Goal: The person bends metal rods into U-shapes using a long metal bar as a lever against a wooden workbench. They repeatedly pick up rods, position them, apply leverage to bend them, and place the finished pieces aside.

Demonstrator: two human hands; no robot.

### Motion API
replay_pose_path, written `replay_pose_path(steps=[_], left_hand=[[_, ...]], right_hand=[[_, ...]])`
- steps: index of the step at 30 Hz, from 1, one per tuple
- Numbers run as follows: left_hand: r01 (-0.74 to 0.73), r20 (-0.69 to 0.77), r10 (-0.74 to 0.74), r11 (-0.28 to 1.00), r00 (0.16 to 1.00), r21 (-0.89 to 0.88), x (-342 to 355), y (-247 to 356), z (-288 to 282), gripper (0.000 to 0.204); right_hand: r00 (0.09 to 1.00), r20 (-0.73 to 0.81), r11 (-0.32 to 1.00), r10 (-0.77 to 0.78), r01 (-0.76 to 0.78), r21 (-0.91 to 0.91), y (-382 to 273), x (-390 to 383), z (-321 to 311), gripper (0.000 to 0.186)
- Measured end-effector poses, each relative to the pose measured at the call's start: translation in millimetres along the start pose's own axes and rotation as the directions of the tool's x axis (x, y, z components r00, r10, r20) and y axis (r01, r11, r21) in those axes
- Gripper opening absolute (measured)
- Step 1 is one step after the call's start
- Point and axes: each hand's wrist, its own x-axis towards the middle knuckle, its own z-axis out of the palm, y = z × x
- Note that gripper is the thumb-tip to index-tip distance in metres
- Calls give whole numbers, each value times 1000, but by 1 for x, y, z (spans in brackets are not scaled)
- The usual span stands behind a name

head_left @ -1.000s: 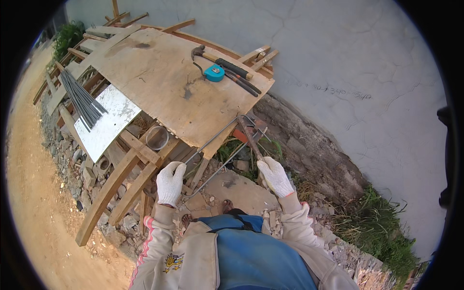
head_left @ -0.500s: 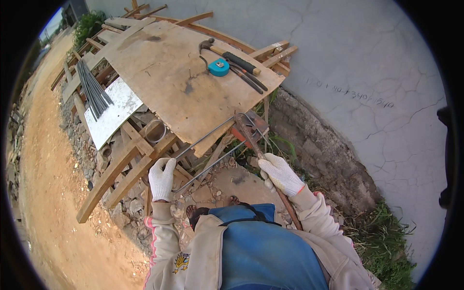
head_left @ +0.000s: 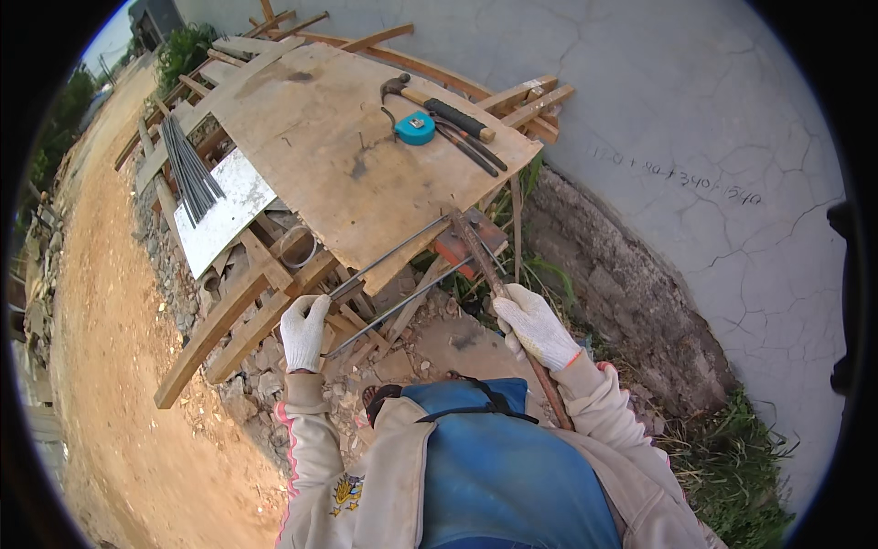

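My left hand (head_left: 304, 334), in a white knit glove, is closed on one end of a thin steel rod (head_left: 395, 245) bent into long, roughly parallel sides. The rod's lower side (head_left: 401, 316) slants up toward a reddish metal block (head_left: 471, 243) at the board's near corner. My right hand (head_left: 538, 328), also gloved, is wrapped round a rusty metal bar (head_left: 474, 245). The bar's far end meets the rod beside the block, and its near end reaches down by my right forearm. How bar and rod engage is hard to make out.
On the plywood board (head_left: 302, 137) lie a claw hammer (head_left: 448, 112), a teal tape measure (head_left: 415, 129) and long-handled pincers (head_left: 468, 148). A bundle of steel rods (head_left: 189, 169) rests on a white panel (head_left: 229, 206) at left. Wooden beams (head_left: 215, 339) jut out; a cracked wall (head_left: 677, 110) stands at right.
The view has shifted slightly, so the board and beams sit a little farther right. Both hands keep their grips; the bar and rod have moved only slightly against the block.
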Motion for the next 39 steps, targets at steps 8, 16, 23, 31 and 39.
replay_pose_path(steps=[8, 16, 23, 31, 39], left_hand=[[36, -17, -36, 998, 999, -46, -1, 0, 2, 31], [81, 2, -81, 992, 997, -98, -1, -1, 2, 28], [106, -10, -107, 991, 994, -77, -3, 1, 1, 29], [105, -23, -107, 992, 994, -64, -2, -2, 1, 31], [128, -19, -130, 989, 991, -80, -1, -6, 1, 31]], right_hand=[[982, -155, 994, -111, 110, -11, 42, -24, -66, 31], [937, -185, 727, -298, 96, -680, 55, -17, -121, 45], [957, -24, 457, -290, 117, -882, 29, 23, -156, 48], [925, 120, 348, -360, 253, -903, 13, 61, -180, 50], [921, 140, 319, -363, 264, -910, 20, 66, -184, 47]])
